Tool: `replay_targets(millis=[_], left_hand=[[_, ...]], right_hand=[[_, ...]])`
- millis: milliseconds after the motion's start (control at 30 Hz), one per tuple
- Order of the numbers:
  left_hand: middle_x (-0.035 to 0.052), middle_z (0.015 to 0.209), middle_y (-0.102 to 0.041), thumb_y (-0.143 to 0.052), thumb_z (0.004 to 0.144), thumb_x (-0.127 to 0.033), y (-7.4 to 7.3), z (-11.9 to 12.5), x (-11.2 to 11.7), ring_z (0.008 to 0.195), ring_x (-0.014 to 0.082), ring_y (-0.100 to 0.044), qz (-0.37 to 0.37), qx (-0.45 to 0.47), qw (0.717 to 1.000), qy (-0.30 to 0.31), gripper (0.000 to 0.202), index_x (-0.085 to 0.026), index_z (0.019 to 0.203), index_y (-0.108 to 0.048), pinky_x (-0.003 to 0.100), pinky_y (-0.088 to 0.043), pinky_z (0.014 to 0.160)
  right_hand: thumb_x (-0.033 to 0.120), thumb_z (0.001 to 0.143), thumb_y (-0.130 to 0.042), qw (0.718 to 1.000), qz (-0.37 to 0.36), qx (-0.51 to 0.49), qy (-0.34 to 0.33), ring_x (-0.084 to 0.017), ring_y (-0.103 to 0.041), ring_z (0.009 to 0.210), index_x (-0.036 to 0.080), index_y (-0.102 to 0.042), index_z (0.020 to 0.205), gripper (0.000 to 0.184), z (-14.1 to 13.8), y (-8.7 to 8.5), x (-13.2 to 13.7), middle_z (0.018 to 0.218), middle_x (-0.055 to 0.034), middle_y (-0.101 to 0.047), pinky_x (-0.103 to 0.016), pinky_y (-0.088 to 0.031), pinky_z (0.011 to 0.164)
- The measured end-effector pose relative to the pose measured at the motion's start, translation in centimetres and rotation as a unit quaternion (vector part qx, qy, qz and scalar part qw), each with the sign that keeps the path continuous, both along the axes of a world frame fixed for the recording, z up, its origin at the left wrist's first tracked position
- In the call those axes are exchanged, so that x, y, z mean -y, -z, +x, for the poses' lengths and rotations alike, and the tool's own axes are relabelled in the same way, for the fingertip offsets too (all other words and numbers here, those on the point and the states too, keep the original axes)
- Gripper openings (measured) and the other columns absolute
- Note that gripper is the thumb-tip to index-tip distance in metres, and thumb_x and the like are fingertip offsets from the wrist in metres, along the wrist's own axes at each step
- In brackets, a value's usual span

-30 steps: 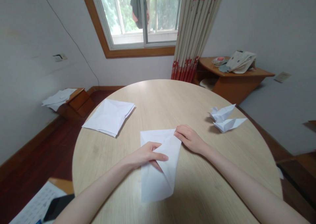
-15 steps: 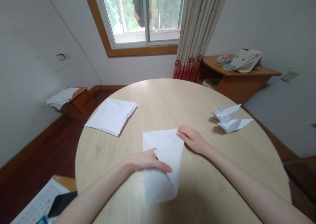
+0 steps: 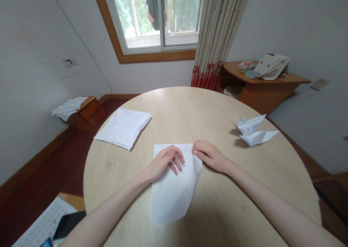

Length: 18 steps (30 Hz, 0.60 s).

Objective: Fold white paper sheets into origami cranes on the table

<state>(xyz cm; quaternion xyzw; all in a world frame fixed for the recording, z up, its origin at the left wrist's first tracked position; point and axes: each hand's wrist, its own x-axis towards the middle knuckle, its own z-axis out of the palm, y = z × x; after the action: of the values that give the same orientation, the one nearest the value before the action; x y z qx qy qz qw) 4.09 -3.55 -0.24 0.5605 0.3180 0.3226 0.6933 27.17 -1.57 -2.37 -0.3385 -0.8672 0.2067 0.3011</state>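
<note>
A white sheet of paper [image 3: 171,192], partly folded, lies on the round wooden table [image 3: 223,200] in front of me. My left hand [image 3: 164,160] rests on its upper part, fingers curled down and pressing the sheet flat. My right hand [image 3: 208,154] is at the sheet's upper right corner, fingers closed in a pinch on the paper's edge. The corner under my right hand looks bent upward.
A stack of white sheets [image 3: 123,127] lies on the table at the far left. Two folded paper shapes [image 3: 254,131] sit at the far right. A dark phone [image 3: 67,223] and a printed sheet [image 3: 38,229] are at bottom left, off the table's edge.
My left hand has moved up from the sheet's middle to its top part. The paper has shifted and turned slightly to the left. My right hand has stayed at the upper right corner.
</note>
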Motion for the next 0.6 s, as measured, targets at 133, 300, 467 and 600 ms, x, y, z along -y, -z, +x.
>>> replay_targets(millis=[133,300,467,600], left_hand=[[0.0077,0.098,-0.064,-0.059,0.087,-0.04,-0.5,0.0,0.6,0.087,0.017,-0.058,0.234,-0.099,0.967,-0.025,0.026,-0.017,0.099,-0.066,0.028,-0.046,0.075],[0.0074,0.11,-0.064,-0.048,0.089,-0.017,-0.7,-0.1,1.1,0.101,0.0181,-0.059,0.328,-0.112,0.937,0.047,0.025,-0.02,0.093,-0.073,0.032,-0.042,0.092],[0.0054,0.091,-0.073,-0.043,0.078,-0.008,-0.4,-0.3,0.7,0.09,0.0181,-0.065,0.26,-0.123,0.953,0.094,0.031,-0.017,0.084,-0.073,0.031,-0.047,0.087],[0.0053,0.091,-0.073,-0.046,0.079,-0.012,-0.1,-0.3,0.4,0.089,0.0184,-0.066,0.23,-0.138,0.958,0.1,0.028,-0.016,0.085,-0.073,0.03,-0.047,0.086]], right_hand=[[0.044,0.099,-0.031,1.0,-0.001,0.008,-0.019,-0.019,-0.05,0.074,0.02,-0.052,0.074,0.04,-0.5,-0.1,0.4,0.073,-0.0046,-0.057,-0.035,-0.04,0.071],[0.035,0.097,-0.038,0.999,0.012,0.026,-0.027,-0.02,-0.049,0.077,0.02,-0.05,0.072,0.032,-1.1,-0.3,0.8,0.073,-0.0042,-0.056,-0.034,-0.039,0.071],[0.032,0.095,-0.044,0.999,0.021,0.035,-0.029,-0.02,-0.049,0.079,0.02,-0.051,0.073,0.026,-1.3,-0.5,1.0,0.074,-0.0039,-0.056,-0.035,-0.039,0.072],[0.033,0.093,-0.048,0.998,0.029,0.043,-0.026,-0.02,-0.049,0.08,0.02,-0.052,0.074,0.024,-1.2,-0.4,1.0,0.075,-0.0037,-0.056,-0.035,-0.039,0.074]])
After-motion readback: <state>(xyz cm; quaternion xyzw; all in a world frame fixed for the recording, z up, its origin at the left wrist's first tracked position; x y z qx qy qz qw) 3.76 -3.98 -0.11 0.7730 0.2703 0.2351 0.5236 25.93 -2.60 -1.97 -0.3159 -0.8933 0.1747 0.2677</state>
